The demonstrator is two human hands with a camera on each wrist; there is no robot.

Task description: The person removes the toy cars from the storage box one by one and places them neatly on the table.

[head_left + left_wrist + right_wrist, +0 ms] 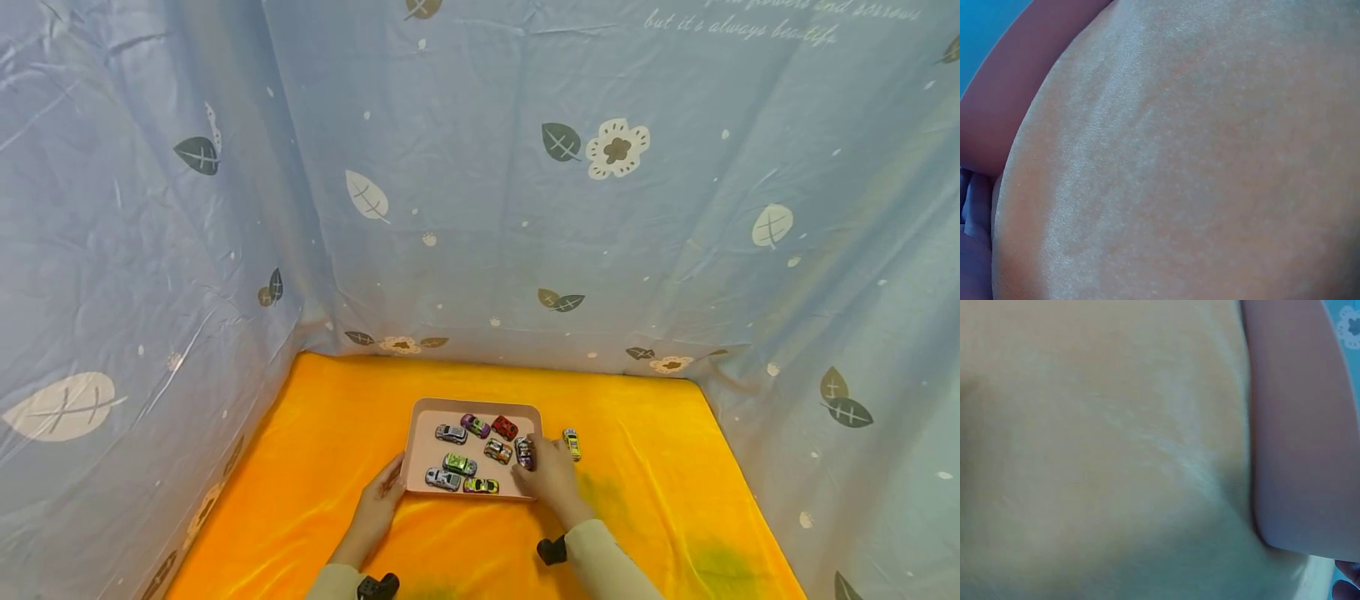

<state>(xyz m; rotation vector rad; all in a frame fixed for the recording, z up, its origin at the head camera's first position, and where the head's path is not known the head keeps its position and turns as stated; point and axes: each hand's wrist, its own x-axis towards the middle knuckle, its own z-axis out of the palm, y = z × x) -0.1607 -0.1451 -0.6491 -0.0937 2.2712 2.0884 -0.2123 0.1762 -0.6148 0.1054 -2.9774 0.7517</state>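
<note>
A shallow pink tray (431,407) lies on the yellow cloth with several small toy cars in it. My left hand (377,504) grips the tray's left edge near the front corner; in the left wrist view its fingers (975,206) appear beside the tray wall. Over the tray's right rim reaches my right hand (553,479), its thumb and fingers pinching a dark purple-and-white toy car (524,453). Close by inside are an orange-and-white toy car (498,451) and a red toy car (505,427). The right wrist view has only fingertips (1347,590) at its lower corner.
A yellow toy car (572,444) stands on the yellow cloth (645,467), right of the tray. Green, silver and purple toy cars fill the tray's left and middle. Pale blue curtains (480,183) with leaf and flower prints enclose the back and sides.
</note>
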